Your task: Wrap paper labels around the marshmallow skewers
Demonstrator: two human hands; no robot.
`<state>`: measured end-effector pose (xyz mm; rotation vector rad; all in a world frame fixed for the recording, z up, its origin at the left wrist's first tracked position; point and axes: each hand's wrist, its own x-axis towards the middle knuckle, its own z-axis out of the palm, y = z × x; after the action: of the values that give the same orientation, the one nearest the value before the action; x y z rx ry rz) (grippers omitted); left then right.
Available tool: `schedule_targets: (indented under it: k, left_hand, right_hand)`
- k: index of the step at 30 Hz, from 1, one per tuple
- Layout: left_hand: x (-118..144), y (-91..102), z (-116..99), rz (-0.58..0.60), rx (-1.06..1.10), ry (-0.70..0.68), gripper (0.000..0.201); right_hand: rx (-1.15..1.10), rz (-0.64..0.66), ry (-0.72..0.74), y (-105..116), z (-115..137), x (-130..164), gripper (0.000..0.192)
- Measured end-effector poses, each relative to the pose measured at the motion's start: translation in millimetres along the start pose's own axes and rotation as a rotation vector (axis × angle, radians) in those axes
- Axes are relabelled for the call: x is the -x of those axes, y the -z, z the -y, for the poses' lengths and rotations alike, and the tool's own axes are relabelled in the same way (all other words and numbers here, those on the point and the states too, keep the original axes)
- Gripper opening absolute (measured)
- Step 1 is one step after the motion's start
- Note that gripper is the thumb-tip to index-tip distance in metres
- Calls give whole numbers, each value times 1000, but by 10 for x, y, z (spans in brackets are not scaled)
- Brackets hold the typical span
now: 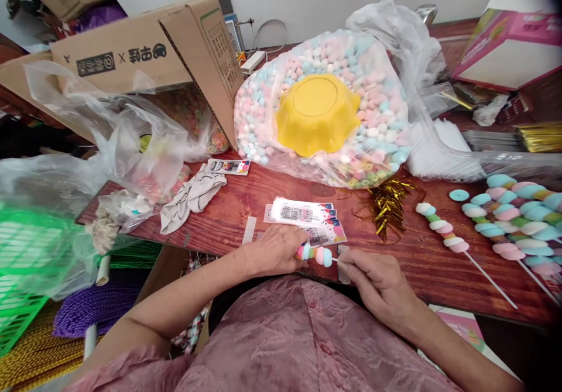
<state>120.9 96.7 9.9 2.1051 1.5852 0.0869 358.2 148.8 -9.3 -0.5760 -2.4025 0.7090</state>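
We are working at a wooden table (439, 272) across the lower half of the frame, a bag of marshmallows (380, 102) lying at upper centre. Below the middle, our left hand (283, 250) and right hand (383, 278) are holding a marshmallow skewer (319, 255), left fingers clamping its end, right fingertips pinching its stick (335, 260). We are probably threading it; the next move is likely calling for a straight push.

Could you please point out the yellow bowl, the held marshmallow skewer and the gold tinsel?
Yellow bowl (317, 107): head view, on its upturned base.
Held marshmallow skewer (313, 254): head view, midway along its visible sweets.
Gold tinsel (388, 207): head view, middle of its strands.
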Motion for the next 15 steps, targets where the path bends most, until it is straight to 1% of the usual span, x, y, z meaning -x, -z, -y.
schedule_targets:
  k: [1, 2, 3, 5, 7, 8, 11, 15]
  left_hand:
    - [5, -4, -3, -10, -36, -6, 20]
    - [8, 1, -10, -11, -43, -16, 21]
    - [8, 13, -20, 0, -24, -22, 22]
    - [1, 56, -50, 51, 61, -18, 20]
    - [-13, 108, -88, 113, 140, -4, 20]
    - [-22, 129, -108, 136, 161, 1, 20]
    - [-53, 159, -172, 171, 153, -10, 14]
    - [-104, 111, -276, 183, 128, -46, 5]
  right_hand:
    - [-48, 13, -52, 21, -2, -10, 19]
    - [-45, 3, -60, 42, -9, -21, 18]
    - [-1, -16, -24, 61, -18, -34, 17]
    - [154, -41, 124, 85, -34, -60, 20]
    - [282, -11, 259, 85, -35, -83, 24]
    - [315, 12, 297, 75, -28, -93, 26]
    - [349, 21, 328, 13, 17, -119, 26]
    - [319, 24, 327, -138, 91, -164, 28]
